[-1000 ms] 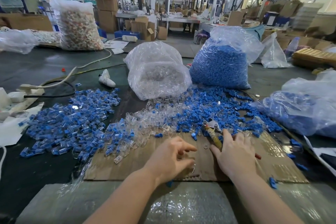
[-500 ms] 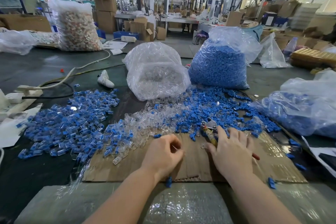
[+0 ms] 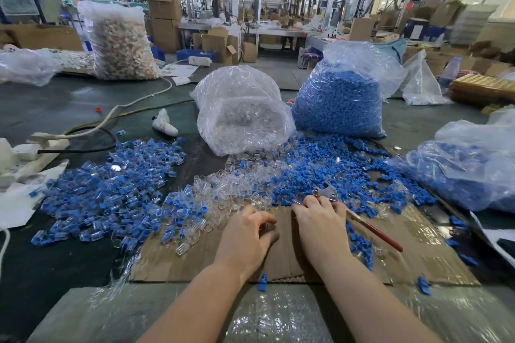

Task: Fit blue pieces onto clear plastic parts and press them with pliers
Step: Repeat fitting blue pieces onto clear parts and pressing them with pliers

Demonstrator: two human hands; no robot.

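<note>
Near: my left hand (image 3: 246, 234) pinches a clear plastic part (image 3: 266, 227); my right hand (image 3: 320, 220) grips the pliers (image 3: 328, 193) on the cardboard (image 3: 418, 248). Beyond: loose blue pieces (image 3: 320, 172). Step: fetching a blue piece. Next: seat, then squeeze.

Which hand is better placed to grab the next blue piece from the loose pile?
Right. The right hand, with the pliers, already rests at the edge of the loose blue pieces. The left hand sits nearer the clear parts.
</note>
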